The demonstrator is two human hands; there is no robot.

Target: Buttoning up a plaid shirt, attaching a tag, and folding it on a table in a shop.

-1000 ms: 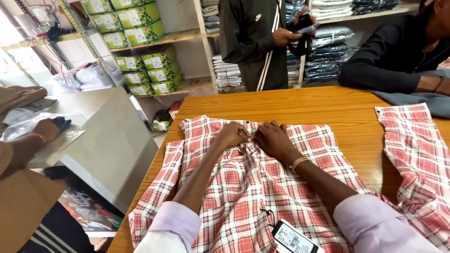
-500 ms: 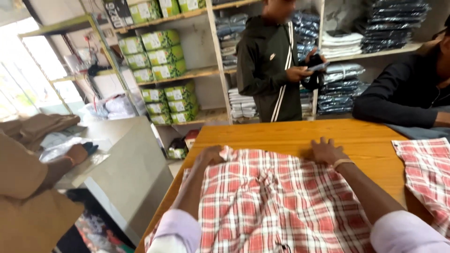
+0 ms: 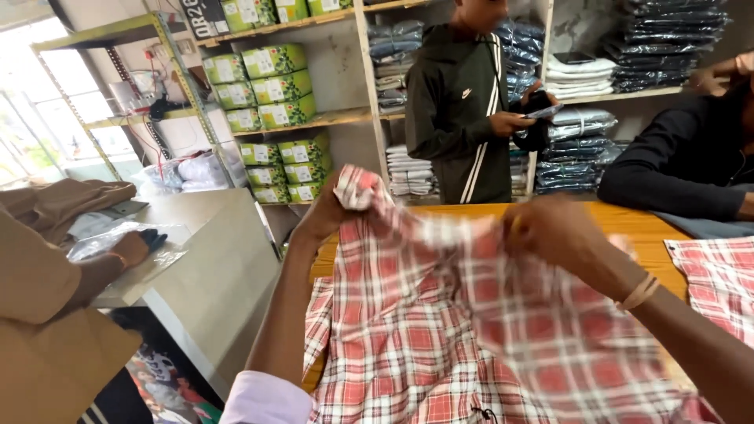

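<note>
A red and white checked shirt (image 3: 424,330) hangs lifted above the orange wooden table (image 3: 644,224). My left hand (image 3: 326,208) pinches its upper left corner, raised high. My right hand (image 3: 561,235) grips the shirt's upper right edge, blurred by motion, with a pale band on the wrist. The cloth sags between both hands and its lower part trails toward me, with a small black tag near the bottom.
A second checked shirt (image 3: 719,275) lies at the table's right end. A person in a dark jacket (image 3: 463,110) stands behind the table holding a phone; another in dark sleeves (image 3: 683,173) leans at right. A person in brown (image 3: 47,314) works at a grey counter (image 3: 212,267) left. Shelves hold green boxes (image 3: 271,86).
Both hands went from pressing the shirt flat on the table to gripping its top edge and lifting it up off the surface. The view also tilted upward.
</note>
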